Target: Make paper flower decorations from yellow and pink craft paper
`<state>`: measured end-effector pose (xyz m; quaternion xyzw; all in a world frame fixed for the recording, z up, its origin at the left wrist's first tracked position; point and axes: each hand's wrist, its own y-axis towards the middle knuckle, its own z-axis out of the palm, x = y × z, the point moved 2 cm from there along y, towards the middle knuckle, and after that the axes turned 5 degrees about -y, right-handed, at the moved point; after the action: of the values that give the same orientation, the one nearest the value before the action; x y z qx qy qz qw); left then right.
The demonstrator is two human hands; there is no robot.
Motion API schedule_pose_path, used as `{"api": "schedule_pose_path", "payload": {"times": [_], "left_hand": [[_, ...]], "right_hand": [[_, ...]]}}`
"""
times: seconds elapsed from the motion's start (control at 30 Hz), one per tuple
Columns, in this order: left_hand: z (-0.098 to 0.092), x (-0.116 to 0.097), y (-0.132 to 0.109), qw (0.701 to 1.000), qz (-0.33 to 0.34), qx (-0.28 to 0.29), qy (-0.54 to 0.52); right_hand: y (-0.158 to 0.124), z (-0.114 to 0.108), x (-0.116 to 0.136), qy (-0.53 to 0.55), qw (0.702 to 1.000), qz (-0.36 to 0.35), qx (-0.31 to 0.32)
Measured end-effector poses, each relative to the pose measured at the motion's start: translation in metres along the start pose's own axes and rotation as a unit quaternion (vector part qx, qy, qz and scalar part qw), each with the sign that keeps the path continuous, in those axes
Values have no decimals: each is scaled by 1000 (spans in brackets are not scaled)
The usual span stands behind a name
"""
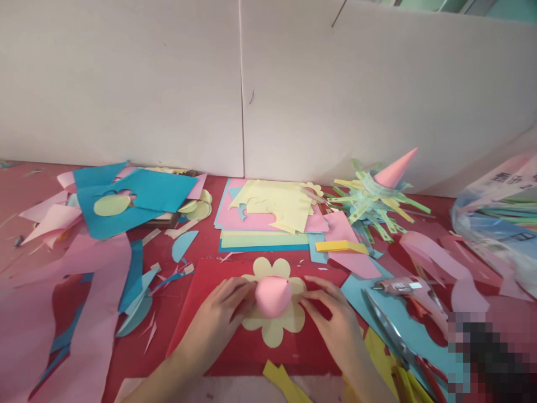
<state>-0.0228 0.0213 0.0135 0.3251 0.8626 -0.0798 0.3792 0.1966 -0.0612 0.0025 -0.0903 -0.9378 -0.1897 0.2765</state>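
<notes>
In the middle of the view, a pink paper cone (272, 299) stands on a pale yellow paper flower (274, 336), its tip pointing up and toward me. The flower lies over a red sheet (205, 291). At the left petals my left hand (224, 305) is closed, its fingertips reaching the cone's side. Opposite it, my right hand (329, 310) pinches the edge of the right petals, a little apart from the cone. The undersides of the fingers are partly hidden.
Scissors (390, 324) and a glue gun (406, 286) lie at right. Behind them stands a fringed paper piece (364, 196) with a pink cone (396, 168). Coloured sheets (268, 240) are stacked ahead; pink scraps (92, 268) cover the left. A plastic bag (499, 201) sits far right.
</notes>
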Motion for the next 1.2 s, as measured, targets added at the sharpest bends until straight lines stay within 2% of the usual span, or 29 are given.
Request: {"api": "schedule_pose_path", "payload": {"times": [0.33, 0.57, 0.97, 1.07, 1.2], "left_hand": [[-2, -5, 4, 1000, -3, 2, -30], [-2, -4, 3, 996, -39, 2, -78], [-1, -1, 3, 997, -25, 3, -72], [-2, 0, 2, 996, -31, -15, -82], [-7, 1, -1, 996, -28, -67, -53]], "right_hand": [[0, 0, 2, -11, 999, -21, -22], [-1, 2, 6, -24, 999, -44, -11], [-2, 2, 5, -22, 999, -41, -2], [-1, 1, 5, -14, 999, -27, -8], [-1, -5, 12, 25, 1000, -4, -11]]}}
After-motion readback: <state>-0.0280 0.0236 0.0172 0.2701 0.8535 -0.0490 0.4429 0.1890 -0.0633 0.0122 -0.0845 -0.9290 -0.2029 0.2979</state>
